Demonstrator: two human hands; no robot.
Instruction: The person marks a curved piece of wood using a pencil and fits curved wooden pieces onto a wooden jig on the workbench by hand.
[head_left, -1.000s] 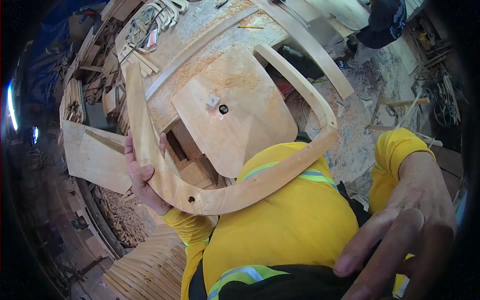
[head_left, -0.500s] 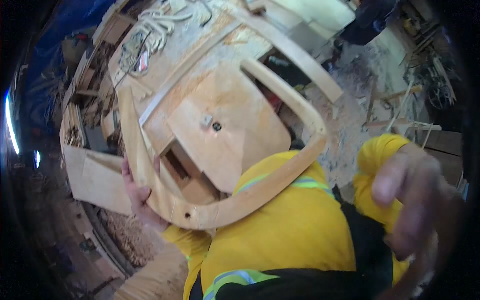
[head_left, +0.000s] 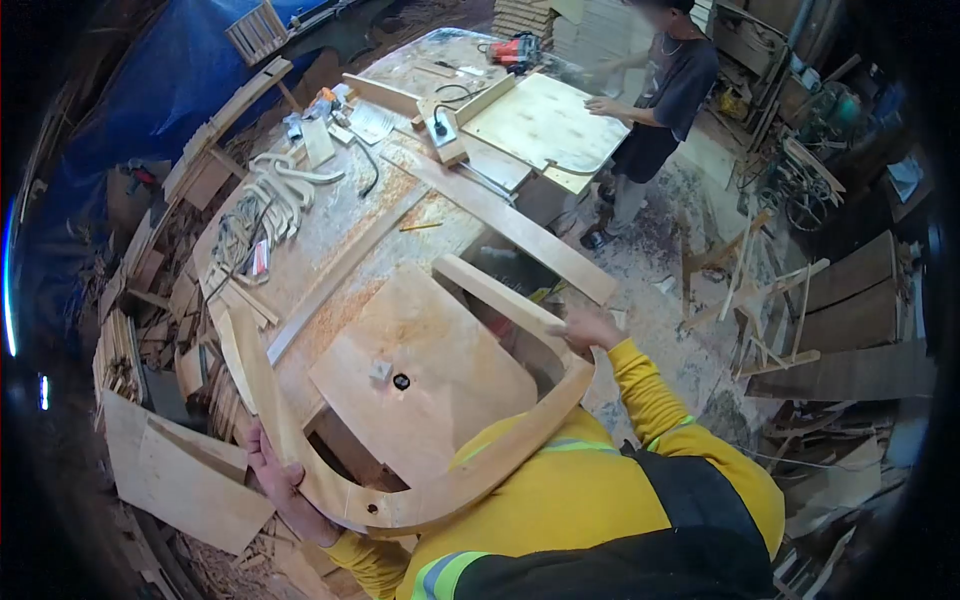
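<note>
Pale wood: a curved frame, roughly U-shaped, held before us at the near side of the board, with a limb to the board's left and another to its right. We cannot tell whether it touches the board.

Left hand: gripping the left limb, thumb laid on the wood. Right hand: at the right limb, to the right of the board; fingers reach the wood, but we cannot tell if they close round it.

Handling, our estimate: stiff, moderate in weight, awkward more by breadth than by load. Smooth faces could slip if dusty. We judge the bend near the hole a likely weak spot. Best hold: one hand per limb, clear of that bend, since a single-sided grip would let it twist.

Beyond the board: pencil on the bench, among shavings. Farther beyond the board: a person at a panel.
</note>
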